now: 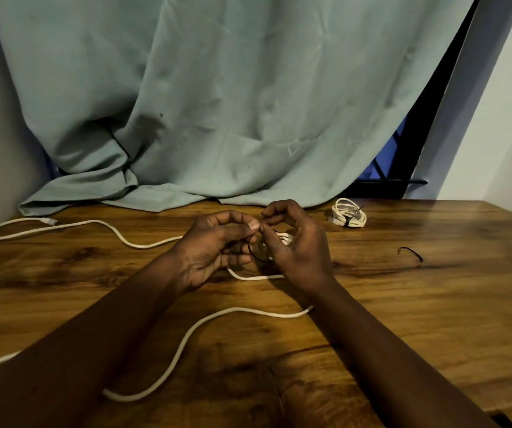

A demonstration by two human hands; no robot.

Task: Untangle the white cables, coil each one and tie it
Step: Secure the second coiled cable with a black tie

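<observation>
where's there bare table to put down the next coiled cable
Free: the right side of the table, between the tied coil, the loose black tie and the right forearm. Crowded: centre and left, where loose white cable snakes around both hands.

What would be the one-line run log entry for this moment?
stage: tying second cable | hands: left hand and right hand pinch black tie | done: coiled cable tied | loose: white cable | spare tie on table
</observation>
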